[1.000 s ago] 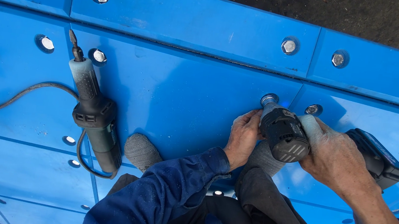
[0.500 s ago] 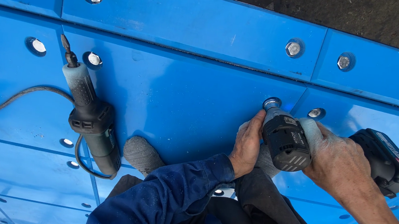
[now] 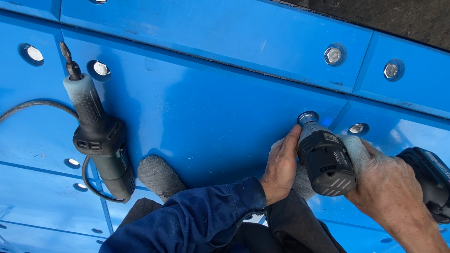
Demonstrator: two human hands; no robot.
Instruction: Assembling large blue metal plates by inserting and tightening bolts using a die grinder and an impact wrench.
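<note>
A person's right hand [image 3: 382, 180] gripped a black cordless driver [image 3: 327, 163], fingers wrapped tight around its body, the battery pack [image 3: 438, 184] jutting out to the right. The driver's nose sat in a recessed bolt hole [image 3: 307, 118] at the seam of the blue panels [image 3: 204, 113]. The left hand [image 3: 282, 165], in a dark blue sleeve [image 3: 187, 230], lay beside the tool, its fingers curled against the driver's front end and the panel. Just right of the nose, another bolt [image 3: 357, 128] sat in its recess. Two more bolts [image 3: 333, 55] studded the upper panel. Well apart to the left, a corded grinder [image 3: 98, 131] lay on the panels, its burr tip pointing up between two bolts, its cable [image 3: 12, 111] trailing left. A grey shoe toe [image 3: 161, 176] rested between grinder and sleeve.
</note>
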